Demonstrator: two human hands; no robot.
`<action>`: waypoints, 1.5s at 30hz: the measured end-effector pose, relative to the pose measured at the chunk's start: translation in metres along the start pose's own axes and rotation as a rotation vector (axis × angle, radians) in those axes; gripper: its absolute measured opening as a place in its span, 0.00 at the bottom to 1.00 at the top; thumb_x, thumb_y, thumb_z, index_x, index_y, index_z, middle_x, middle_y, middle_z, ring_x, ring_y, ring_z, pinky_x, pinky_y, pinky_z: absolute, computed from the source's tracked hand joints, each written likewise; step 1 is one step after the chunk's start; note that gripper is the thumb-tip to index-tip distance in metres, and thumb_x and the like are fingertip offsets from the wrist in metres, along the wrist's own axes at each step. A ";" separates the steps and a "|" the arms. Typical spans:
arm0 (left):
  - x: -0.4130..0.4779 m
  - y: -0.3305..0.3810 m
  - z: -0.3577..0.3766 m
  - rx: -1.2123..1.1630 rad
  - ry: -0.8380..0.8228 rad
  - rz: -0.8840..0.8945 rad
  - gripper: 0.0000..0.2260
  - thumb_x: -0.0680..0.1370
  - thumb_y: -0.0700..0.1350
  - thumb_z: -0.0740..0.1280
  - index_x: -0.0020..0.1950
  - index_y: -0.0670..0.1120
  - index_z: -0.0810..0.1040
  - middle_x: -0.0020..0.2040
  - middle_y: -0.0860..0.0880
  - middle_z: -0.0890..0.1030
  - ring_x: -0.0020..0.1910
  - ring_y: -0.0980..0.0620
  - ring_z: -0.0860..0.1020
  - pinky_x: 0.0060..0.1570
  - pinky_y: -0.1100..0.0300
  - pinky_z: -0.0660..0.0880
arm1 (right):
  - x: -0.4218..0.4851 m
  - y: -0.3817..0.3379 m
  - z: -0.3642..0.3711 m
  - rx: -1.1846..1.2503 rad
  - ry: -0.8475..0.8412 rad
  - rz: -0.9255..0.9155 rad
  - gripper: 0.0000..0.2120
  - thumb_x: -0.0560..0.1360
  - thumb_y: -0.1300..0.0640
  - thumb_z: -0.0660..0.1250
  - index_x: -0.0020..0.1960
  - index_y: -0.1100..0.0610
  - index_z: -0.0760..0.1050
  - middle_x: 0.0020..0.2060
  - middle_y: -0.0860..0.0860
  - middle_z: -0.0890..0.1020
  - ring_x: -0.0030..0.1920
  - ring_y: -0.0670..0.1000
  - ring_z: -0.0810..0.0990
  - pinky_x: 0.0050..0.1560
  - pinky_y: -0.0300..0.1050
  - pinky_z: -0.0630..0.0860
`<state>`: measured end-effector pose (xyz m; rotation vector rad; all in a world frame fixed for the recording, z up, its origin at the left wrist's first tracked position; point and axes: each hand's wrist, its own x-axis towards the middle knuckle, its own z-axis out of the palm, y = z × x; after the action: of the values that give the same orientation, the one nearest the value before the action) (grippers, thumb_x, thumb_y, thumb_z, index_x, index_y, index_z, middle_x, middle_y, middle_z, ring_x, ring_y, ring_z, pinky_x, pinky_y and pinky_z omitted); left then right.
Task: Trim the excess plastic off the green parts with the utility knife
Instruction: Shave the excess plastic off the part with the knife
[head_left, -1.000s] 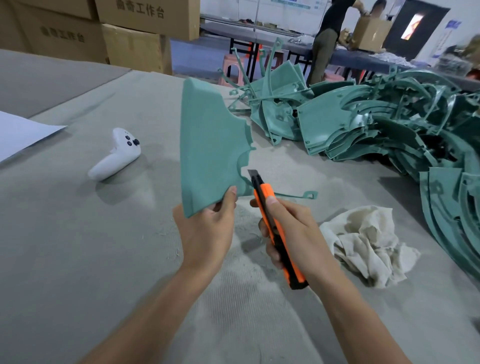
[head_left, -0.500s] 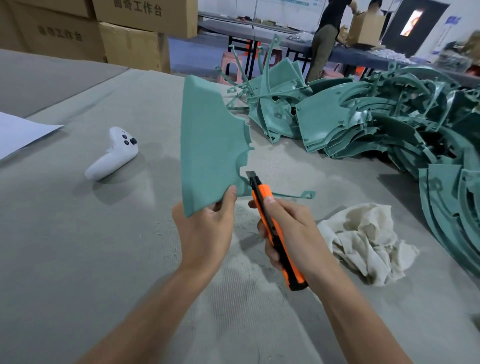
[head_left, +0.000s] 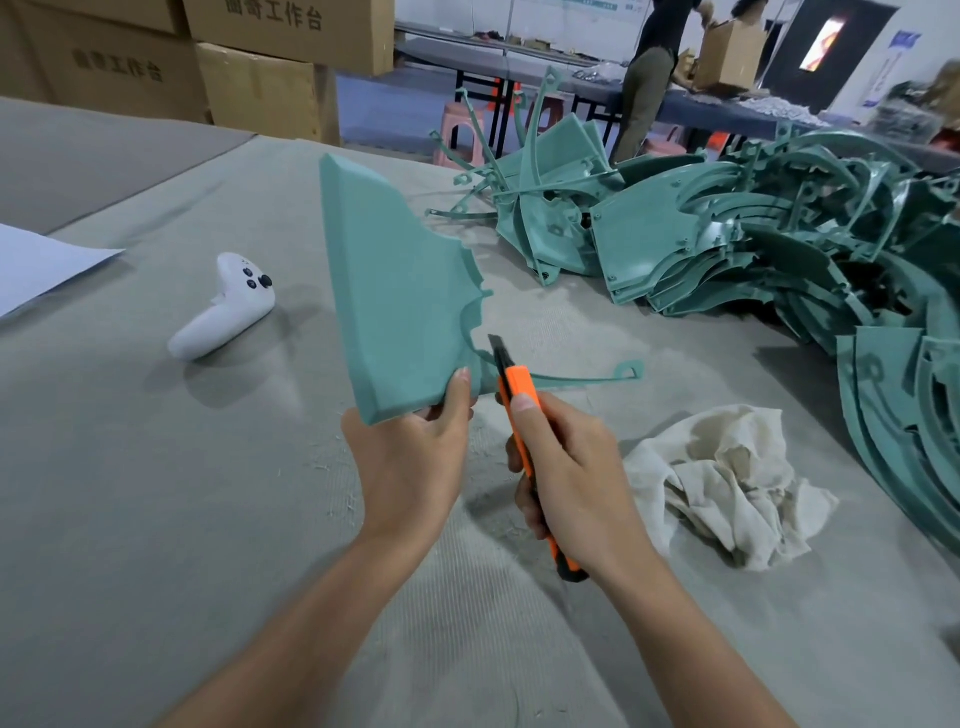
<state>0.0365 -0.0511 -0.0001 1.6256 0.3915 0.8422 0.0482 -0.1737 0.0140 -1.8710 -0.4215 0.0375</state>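
Note:
My left hand (head_left: 413, 457) grips the lower corner of a flat green plastic part (head_left: 397, 291) and holds it upright above the table. My right hand (head_left: 569, 478) grips an orange utility knife (head_left: 519, 410), thumb on top of its body. The knife's black tip lies against the part's lower right edge, where a thin green sprue strip (head_left: 592, 378) with a small loop at its end sticks out to the right. Part of the knife handle is hidden inside my fist.
A big pile of green parts (head_left: 753, 244) covers the table's right and far side. A crumpled beige cloth (head_left: 727, 478) lies right of my right hand. A white controller (head_left: 226, 306) and a white sheet (head_left: 36, 265) lie at the left. Cardboard boxes (head_left: 270, 78) stand behind; a person works at a far table.
The hands, the part and the knife keep nearly the same pose; the blade tip stays at the part's lower right edge. Only the view shifts slightly.

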 end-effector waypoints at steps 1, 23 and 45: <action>0.000 0.000 0.000 -0.011 0.005 0.002 0.07 0.74 0.51 0.67 0.35 0.58 0.77 0.35 0.53 0.84 0.37 0.51 0.84 0.46 0.48 0.80 | 0.000 0.000 -0.002 0.006 0.015 0.010 0.19 0.83 0.49 0.57 0.46 0.64 0.74 0.29 0.49 0.73 0.24 0.50 0.70 0.24 0.41 0.66; -0.003 -0.002 0.001 -0.002 0.038 -0.078 0.13 0.75 0.56 0.65 0.36 0.52 0.81 0.36 0.55 0.84 0.42 0.56 0.84 0.54 0.49 0.77 | -0.005 -0.005 0.014 0.110 -0.023 0.044 0.19 0.84 0.50 0.55 0.44 0.61 0.73 0.28 0.49 0.73 0.22 0.49 0.69 0.21 0.40 0.65; -0.005 0.000 0.003 0.030 -0.006 -0.106 0.13 0.78 0.54 0.65 0.38 0.53 0.82 0.40 0.58 0.84 0.52 0.55 0.82 0.64 0.49 0.69 | -0.002 -0.004 0.021 -0.003 0.072 -0.017 0.18 0.84 0.50 0.54 0.38 0.53 0.71 0.28 0.51 0.74 0.27 0.55 0.71 0.30 0.57 0.71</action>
<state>0.0356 -0.0566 -0.0021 1.6202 0.4839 0.7541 0.0398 -0.1537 0.0102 -1.8653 -0.3884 -0.0419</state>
